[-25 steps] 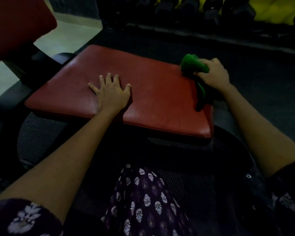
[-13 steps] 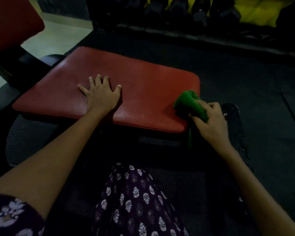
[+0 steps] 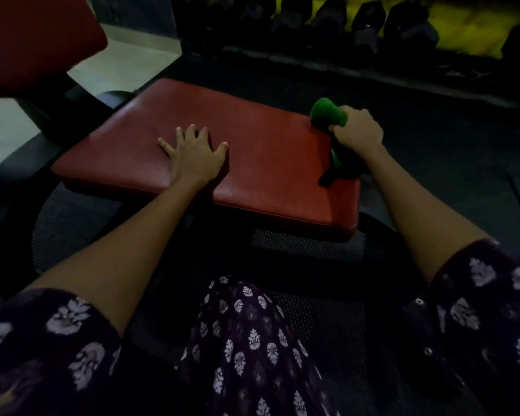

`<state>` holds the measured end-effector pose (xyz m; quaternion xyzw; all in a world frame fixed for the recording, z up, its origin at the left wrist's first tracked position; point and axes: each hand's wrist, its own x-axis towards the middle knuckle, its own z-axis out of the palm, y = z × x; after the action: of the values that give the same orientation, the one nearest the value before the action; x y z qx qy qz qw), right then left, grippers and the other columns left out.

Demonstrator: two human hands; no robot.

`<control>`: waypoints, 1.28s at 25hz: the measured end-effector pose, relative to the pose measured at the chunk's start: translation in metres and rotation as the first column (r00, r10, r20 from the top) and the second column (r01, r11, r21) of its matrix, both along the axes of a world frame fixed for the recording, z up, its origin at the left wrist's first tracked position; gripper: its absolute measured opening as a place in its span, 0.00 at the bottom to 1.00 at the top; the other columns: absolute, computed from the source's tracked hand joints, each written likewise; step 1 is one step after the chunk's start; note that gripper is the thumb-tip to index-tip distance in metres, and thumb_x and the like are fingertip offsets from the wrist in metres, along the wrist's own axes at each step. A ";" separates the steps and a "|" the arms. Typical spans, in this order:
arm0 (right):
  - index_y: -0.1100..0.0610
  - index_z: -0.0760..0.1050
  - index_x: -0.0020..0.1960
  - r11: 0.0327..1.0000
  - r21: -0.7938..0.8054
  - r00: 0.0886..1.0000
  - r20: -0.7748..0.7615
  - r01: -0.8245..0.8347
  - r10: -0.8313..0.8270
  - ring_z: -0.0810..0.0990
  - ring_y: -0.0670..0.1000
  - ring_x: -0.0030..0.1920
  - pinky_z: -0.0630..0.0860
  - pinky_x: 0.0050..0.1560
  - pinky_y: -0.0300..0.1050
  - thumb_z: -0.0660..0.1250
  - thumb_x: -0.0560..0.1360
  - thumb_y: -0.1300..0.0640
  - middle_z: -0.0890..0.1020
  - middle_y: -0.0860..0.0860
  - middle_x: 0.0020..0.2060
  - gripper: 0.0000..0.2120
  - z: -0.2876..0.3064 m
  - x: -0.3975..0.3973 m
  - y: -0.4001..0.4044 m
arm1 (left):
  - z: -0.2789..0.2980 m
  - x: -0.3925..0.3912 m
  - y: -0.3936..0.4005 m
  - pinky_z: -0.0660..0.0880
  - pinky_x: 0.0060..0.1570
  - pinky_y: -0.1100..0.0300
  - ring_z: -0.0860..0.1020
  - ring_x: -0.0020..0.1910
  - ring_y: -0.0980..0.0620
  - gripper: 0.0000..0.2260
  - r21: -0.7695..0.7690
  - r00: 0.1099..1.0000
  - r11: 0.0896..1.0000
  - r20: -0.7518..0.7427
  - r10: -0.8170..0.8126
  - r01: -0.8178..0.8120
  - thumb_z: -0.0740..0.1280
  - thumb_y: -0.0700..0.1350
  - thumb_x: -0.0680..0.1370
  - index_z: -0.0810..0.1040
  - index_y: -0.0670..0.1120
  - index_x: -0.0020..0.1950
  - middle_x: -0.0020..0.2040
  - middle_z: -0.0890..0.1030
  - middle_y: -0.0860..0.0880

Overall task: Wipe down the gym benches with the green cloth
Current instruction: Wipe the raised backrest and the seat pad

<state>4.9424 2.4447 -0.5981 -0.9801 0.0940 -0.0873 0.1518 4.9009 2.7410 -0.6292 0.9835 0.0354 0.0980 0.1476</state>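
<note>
On the red padded desk (image 3: 252, 163) in the middle of the scene, the left hand (image 3: 194, 156) lies flat, palm down, fingers straight and spread, its grip open and holding nothing. At the far right corner of the pad, the right hand (image 3: 357, 130) has its grip closed round the green cloth (image 3: 326, 114), fingers curled over it. The bunched part of the cloth sticks out to the left of the fist and touches the pad's far right edge; a darker tail of it hangs below the hand and trails along the right side of the pad. A second red pad (image 3: 36, 40) sits at the far left, tilted, on a dark frame. Along the far wall a row of dark dumbbells (image 3: 367, 25) stands before a yellow surface. Patterned dark sleeves and clothing (image 3: 246, 349) fill the near edge
</note>
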 end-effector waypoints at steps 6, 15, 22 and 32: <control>0.49 0.65 0.72 0.925 -0.103 0.931 -0.050 -0.366 0.363 0.73 0.62 0.57 0.70 0.52 0.51 0.64 0.76 0.53 0.71 0.60 0.58 0.25 0.005 -0.119 0.015 | 0.008 -0.023 -0.009 0.43 0.69 0.34 0.70 0.64 0.44 0.18 0.023 0.988 0.996 0.128 0.083 -0.087 0.58 0.52 0.78 0.77 0.43 0.60 0.60 0.77 0.45; 0.51 0.74 0.65 0.623 -0.561 0.644 0.196 -0.545 0.740 0.75 0.60 0.38 0.68 0.33 0.47 0.58 0.72 0.51 0.77 0.62 0.49 0.22 -0.011 -0.158 0.086 | 0.008 -0.053 0.058 0.37 0.66 0.31 0.49 0.77 0.45 0.32 0.120 0.992 0.990 -0.116 -0.055 0.069 0.51 0.68 0.76 0.57 0.54 0.76 0.78 0.53 0.50; 0.50 0.64 0.70 0.355 -0.747 0.454 0.080 -0.563 0.888 0.68 0.58 0.42 0.70 0.36 0.50 0.50 0.80 0.52 0.69 0.63 0.55 0.19 -0.031 -0.210 -0.007 | 0.007 -0.059 0.067 0.35 0.63 0.28 0.42 0.76 0.38 0.40 0.075 0.978 0.990 -0.162 0.134 -0.123 0.48 0.73 0.73 0.51 0.49 0.78 0.78 0.49 0.46; 0.52 0.76 0.64 0.369 -0.766 0.412 0.150 -0.526 0.899 0.66 0.57 0.43 0.68 0.36 0.48 0.39 0.81 0.57 0.76 0.64 0.55 0.28 -0.038 -0.177 0.118 | 0.012 -0.065 0.084 0.33 0.63 0.30 0.38 0.75 0.40 0.35 -0.002 0.970 1.000 -0.243 0.029 -0.031 0.50 0.67 0.77 0.49 0.50 0.78 0.78 0.45 0.48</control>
<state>4.7651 2.5629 -0.6362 -0.8271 -0.4493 -0.3108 -0.1317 4.8362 2.8254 -0.6175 0.9871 0.0684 -0.0210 0.1433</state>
